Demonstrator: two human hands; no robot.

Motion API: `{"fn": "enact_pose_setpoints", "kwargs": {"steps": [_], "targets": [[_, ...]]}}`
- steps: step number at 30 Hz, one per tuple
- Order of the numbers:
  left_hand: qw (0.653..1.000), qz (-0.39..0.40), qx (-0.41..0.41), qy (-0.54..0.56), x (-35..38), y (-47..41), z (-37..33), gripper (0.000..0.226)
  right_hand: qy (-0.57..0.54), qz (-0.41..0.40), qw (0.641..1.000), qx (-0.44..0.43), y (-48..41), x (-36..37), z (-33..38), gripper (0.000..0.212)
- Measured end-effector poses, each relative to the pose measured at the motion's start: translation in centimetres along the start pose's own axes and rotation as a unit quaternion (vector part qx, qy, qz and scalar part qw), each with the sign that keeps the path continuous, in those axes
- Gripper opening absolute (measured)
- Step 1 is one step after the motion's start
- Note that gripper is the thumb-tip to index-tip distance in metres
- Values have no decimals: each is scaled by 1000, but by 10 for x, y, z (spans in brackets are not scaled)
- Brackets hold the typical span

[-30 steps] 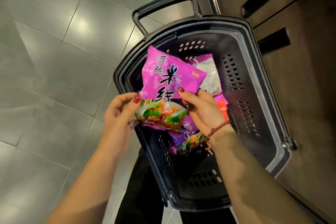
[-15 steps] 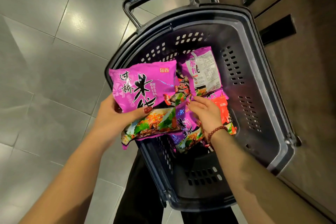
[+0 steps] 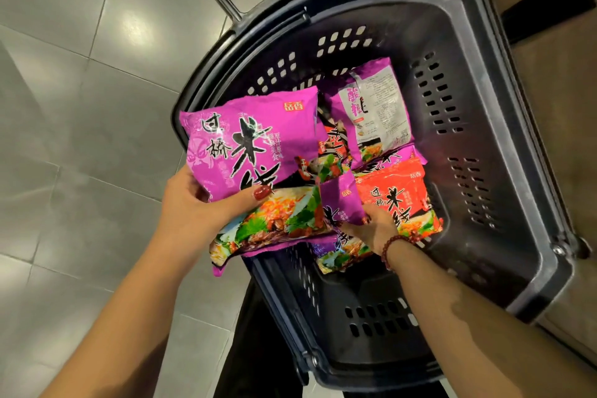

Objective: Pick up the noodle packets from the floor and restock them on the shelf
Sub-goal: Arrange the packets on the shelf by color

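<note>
Over basket [image 3: 484, 26], left fingers [image 3: 240, 203] clasp purple packet [image 3: 252, 139].

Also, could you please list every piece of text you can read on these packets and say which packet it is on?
"过桥米线" and "岳香": purple packet in the left hand.
"过桥米线" and "岳香": red packet in the basket.
"酸辣", seemingly: back-up packet; its fine print is too small to read.
Second purple packet, pinched by the right hand: text mostly covered.
</note>
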State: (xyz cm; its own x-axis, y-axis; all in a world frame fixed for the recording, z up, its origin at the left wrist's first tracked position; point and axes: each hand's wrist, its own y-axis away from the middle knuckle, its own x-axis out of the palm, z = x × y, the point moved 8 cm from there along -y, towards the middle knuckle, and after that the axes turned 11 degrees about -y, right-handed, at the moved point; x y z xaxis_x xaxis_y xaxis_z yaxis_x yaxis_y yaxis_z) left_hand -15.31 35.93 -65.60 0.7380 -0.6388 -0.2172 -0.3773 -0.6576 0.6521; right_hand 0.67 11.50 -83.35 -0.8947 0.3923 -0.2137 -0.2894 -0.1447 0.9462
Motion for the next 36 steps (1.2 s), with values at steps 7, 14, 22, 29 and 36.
{"fn": "enact_pose_setpoints", "kwargs": {"steps": [7, 14, 22, 29, 36], "targets": [[998, -30, -60, 19, 1, 10, -3, 47, -140, -44, 981, -127, 54, -33, 20, 28], [988, -45, -80, 124, -11, 67, -62, 37, -386, -110, 892, -208, 186, -99, 76, 28], [994, 37, -17, 98, -36, 162, -204, 25, -489, -163, 805, -295, 388, -157, 138, 26], [987, 123, 36, 98, -31, 237, -314, 26, -577, -139, 731, -337, 524, -179, 157, 81], [967, 205, 133, 74, -1, 279, -395, 86, -630, -122, 675, -364, 597, -203, 154, 50]]}}
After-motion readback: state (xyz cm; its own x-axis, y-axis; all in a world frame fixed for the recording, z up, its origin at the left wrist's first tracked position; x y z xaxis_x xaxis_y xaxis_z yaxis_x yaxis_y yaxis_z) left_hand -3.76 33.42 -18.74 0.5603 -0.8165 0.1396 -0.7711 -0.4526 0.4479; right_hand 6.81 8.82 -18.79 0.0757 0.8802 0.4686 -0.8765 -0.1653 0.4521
